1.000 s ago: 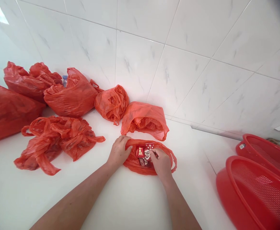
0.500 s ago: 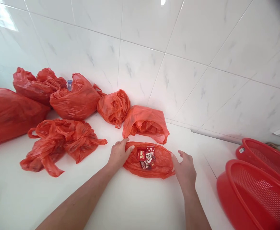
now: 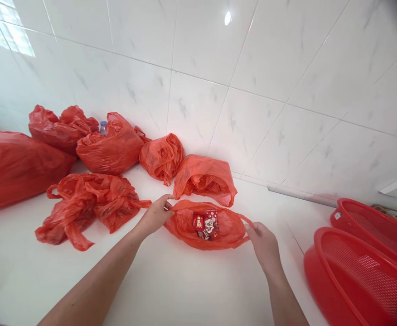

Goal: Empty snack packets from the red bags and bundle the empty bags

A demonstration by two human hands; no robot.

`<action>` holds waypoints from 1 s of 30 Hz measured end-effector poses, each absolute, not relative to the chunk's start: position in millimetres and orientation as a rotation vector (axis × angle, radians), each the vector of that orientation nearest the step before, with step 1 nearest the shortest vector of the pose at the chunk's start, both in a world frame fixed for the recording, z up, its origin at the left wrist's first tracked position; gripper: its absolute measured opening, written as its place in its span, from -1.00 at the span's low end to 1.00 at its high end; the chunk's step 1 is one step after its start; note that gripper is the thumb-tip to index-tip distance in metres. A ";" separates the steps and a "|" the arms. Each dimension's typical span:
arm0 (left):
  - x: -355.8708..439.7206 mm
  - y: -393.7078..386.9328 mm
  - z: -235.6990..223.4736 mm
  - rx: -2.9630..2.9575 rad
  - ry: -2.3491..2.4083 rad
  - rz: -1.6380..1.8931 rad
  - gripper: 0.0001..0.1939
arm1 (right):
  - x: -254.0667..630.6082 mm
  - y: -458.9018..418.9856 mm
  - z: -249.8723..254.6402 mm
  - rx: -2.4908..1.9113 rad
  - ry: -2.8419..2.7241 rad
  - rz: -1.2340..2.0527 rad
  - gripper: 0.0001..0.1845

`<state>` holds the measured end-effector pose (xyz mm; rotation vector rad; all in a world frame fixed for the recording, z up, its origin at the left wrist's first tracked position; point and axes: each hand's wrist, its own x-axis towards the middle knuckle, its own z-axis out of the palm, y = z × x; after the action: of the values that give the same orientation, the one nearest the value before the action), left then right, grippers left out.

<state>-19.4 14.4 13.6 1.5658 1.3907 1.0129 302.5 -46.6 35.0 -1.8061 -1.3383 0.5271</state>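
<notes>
In front of me a red plastic bag (image 3: 188, 239) lies with its mouth wide and facing up. Inside it sit several small printed packets (image 3: 209, 225), red and dark brown with white markings. My left hand (image 3: 155, 215) pinches the bag's left end between thumb and fingers. At the opposite end my right hand (image 3: 263, 244) is closed on the bag's handle loop, the thumb pressed against the plastic. Just behind stands another red bag (image 3: 203, 165) with crumpled red plastic in its opening.
Several filled red bags (image 3: 108, 149) line the tiled wall (image 3: 201, 104), with a blue-capped bottle (image 3: 103, 127) among them. A crumpled, tied red bag (image 3: 89, 203) lies to the left on the white tabletop (image 3: 185, 290). Two red mesh baskets (image 3: 324, 262) stand at right.
My right hand has left the packets, moved right and taken hold of the bag's handle. My left hand has shifted left, pinching the other end. The bag's mouth is stretched wider.
</notes>
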 end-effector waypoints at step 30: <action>-22.1 -28.9 137.0 1.642 1.103 1.877 -0.55 | 339.0 -60.6 106.6 -1.029 -1.097 0.723 -0.68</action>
<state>-22.1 -28.9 137.0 1.6419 1.1025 1.8774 339.0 -60.6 106.6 -1.0285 -1.0974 0.7225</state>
